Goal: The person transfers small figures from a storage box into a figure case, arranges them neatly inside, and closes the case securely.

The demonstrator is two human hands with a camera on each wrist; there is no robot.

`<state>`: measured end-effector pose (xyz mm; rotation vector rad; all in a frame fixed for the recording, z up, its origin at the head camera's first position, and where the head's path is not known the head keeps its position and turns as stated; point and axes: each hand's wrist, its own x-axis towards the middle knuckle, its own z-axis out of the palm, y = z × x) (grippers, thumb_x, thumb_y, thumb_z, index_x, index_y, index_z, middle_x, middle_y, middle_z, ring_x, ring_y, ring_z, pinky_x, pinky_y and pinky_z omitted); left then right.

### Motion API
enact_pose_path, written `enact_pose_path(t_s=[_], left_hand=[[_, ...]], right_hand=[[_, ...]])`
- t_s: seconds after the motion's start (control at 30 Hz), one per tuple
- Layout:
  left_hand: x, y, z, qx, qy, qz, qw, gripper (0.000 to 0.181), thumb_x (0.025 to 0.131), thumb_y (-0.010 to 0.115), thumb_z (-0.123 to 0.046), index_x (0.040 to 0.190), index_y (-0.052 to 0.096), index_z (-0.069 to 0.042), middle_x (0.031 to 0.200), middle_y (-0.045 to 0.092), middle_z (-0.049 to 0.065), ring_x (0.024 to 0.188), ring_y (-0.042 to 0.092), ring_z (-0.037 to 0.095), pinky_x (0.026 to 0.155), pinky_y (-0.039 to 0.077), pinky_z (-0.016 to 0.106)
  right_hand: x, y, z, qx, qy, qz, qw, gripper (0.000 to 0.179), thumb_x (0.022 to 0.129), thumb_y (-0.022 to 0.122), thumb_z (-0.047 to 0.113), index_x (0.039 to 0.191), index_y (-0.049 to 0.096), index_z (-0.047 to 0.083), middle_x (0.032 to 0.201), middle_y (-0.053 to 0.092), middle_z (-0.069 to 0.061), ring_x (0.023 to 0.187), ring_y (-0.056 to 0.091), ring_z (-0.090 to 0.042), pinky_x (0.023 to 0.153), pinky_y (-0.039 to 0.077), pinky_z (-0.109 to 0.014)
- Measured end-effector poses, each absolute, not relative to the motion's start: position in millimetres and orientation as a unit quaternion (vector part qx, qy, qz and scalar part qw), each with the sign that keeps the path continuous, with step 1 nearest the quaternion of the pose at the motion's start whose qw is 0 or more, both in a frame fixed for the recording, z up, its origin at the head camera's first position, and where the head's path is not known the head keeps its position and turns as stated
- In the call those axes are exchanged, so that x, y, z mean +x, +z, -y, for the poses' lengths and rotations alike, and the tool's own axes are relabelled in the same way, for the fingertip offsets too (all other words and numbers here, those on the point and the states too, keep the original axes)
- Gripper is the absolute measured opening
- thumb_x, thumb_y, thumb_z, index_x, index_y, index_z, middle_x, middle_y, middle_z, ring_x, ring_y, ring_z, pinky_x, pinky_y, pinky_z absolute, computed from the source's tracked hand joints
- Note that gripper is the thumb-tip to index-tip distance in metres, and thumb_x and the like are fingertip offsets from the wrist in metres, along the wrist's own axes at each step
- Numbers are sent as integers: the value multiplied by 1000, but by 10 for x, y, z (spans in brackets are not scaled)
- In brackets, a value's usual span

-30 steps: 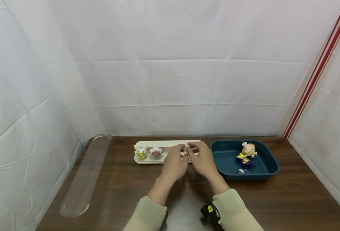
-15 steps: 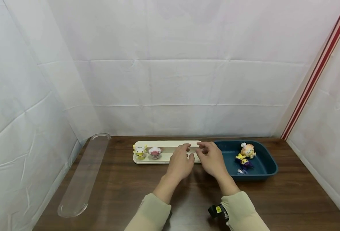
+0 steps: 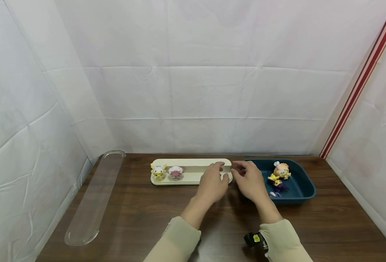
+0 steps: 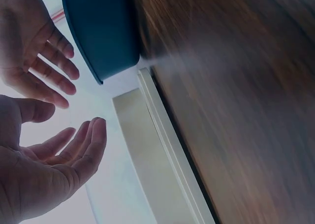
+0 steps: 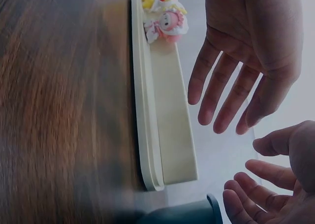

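Over the right end of the cream stand (image 3: 192,178), I see the left hand (image 3: 213,185) hovering, fingers loosely curved and spread, with nothing in its grip. Just past that same end of the stand is the right hand (image 3: 251,183), its fingers likewise relaxed and parted, palm turned toward the left one and holding nothing. My left wrist feed shows a gap between the left fingertips and the stand. The stand itself lies lengthwise on the brown surface (image 3: 140,218), its low ledge in front and a raised step behind. On the ledge at the stand's left end I have two toys upright side by side: a yellow-and-white figure (image 3: 159,172) outermost, then a pink-and-white figure (image 3: 175,173). To the right of the stand sits a dark blue bin (image 3: 295,200). It holds an orange figure (image 3: 282,170), a purple-and-yellow figure (image 3: 279,184) and a small purple piece (image 3: 275,194) too blurred for me to identify. Left of the stand, well apart and slanting toward me, lies a long clear cover (image 3: 94,200). Behind the stand hangs a creased white sheet (image 3: 206,98).
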<state>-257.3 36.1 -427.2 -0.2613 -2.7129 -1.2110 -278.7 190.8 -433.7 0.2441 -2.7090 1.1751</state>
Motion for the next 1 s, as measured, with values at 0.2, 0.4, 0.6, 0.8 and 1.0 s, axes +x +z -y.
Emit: enact_pose_path(t_s=[0.2, 0.4, 0.6, 0.8, 1.0], left_hand=[[-2566, -4245, -453, -103, -402, 907, 72, 44, 103, 57, -19, 144, 55, -4, 129, 67, 14, 111, 68, 28, 93, 57, 44], [-2568, -4252, -522, -109, -403, 906, 64, 43, 104, 57, -20, 144, 55, -4, 130, 66, 14, 114, 66, 28, 95, 57, 43], [-2566, -4232, -569, -111, -391, 911, 65, 43, 104, 58, -21, 144, 56, -4, 124, 67, 12, 110, 66, 25, 93, 57, 40], [-2569, -4214, -630, -116, -393, 911, 53, 44, 104, 59, -21, 145, 56, -5, 129, 65, 11, 117, 65, 26, 97, 56, 40], [-2550, -4211, -717, -120, -389, 912, 44, 46, 104, 59, -24, 146, 55, -7, 129, 65, 10, 116, 66, 25, 98, 56, 40]], right_hand=[[-2740, -4289, -2000, 72, 378, 918, 91, 37, 103, 64, 26, 136, 67, 9, 125, 62, -16, 109, 67, -34, 88, 57, -50], [-2709, -4246, -2085, 69, 373, 921, 91, 40, 103, 64, 26, 137, 65, 7, 126, 62, -18, 110, 67, -36, 90, 57, -52], [-2704, -4234, -2170, 61, 374, 921, 84, 42, 103, 63, 25, 139, 63, 5, 128, 61, -20, 115, 66, -40, 93, 57, -55], [-2675, -4206, -2266, 49, 376, 922, 75, 44, 104, 61, 28, 142, 61, 6, 132, 58, -20, 118, 63, -41, 93, 56, -55], [-2643, -4203, -2369, 32, 366, 927, 75, 46, 105, 60, 31, 145, 58, 8, 136, 57, -20, 120, 62, -41, 91, 55, -55]])
